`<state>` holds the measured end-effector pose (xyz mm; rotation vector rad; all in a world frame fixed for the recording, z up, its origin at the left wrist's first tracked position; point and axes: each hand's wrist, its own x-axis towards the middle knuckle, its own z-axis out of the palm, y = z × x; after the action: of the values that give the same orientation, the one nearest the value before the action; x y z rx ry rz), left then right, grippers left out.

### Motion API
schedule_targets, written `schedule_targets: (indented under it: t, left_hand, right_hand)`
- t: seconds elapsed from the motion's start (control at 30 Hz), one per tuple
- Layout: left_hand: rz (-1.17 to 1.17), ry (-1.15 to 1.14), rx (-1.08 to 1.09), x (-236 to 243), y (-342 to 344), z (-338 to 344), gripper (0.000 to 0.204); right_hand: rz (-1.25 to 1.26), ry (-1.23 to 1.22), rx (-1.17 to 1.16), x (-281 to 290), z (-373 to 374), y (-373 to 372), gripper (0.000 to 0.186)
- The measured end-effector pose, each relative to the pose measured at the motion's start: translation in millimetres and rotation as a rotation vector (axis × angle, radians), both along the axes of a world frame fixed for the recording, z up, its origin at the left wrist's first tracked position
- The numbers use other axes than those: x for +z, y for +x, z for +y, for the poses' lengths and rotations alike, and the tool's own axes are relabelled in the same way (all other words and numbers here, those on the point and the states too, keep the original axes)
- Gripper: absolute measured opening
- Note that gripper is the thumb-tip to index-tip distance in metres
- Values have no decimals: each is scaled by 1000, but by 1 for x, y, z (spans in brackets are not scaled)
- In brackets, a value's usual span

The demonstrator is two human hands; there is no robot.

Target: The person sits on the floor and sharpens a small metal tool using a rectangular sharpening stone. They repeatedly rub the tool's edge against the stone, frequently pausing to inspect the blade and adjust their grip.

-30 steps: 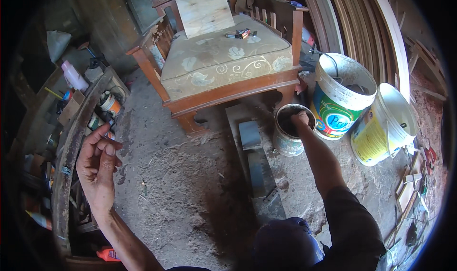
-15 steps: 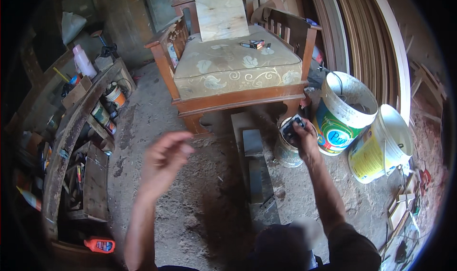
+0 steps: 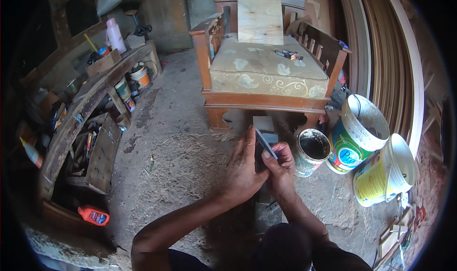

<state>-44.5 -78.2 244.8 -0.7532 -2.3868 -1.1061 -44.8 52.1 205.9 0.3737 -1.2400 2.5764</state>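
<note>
My left hand (image 3: 241,172) and my right hand (image 3: 281,173) meet low in the centre, both closed on a flat, dark rectangular piece (image 3: 264,146) that looks like metal and is held at a slant. My right thumb presses on its near end; my left fingers lie along its left side. Behind them a long board (image 3: 264,122) bearing grey blocks runs toward the wooden armchair (image 3: 266,99), partly hidden by my hands. Just right of my hands stands an open pot (image 3: 310,162) with dark contents. A dark rounded shape (image 3: 281,245), possibly my knee, is at the lower edge.
The armchair bears a plywood sheet (image 3: 259,18) and small boxes. At the right are two white buckets (image 3: 350,152) (image 3: 369,185), long planks (image 3: 381,56) and wood offcuts (image 3: 395,235). At the left runs a cluttered low bench (image 3: 71,133); an orange bottle (image 3: 94,215) lies below it.
My right hand has come out of the pot with the dark piece and moved left. My left hand has moved right from beside the bench and closed on it. The view has shifted.
</note>
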Motion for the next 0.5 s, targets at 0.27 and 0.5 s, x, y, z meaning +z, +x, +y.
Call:
schedule_targets:
  t: [0.27,0.5]
  left_hand:
    - [81,-74,-86,27,0,-22,84]
    - [13,-73,-186,27,4,-25,84]
  right_hand:
    - [98,313,111,18,14,5,21]
    - [86,356,116,32,21,-6,23]
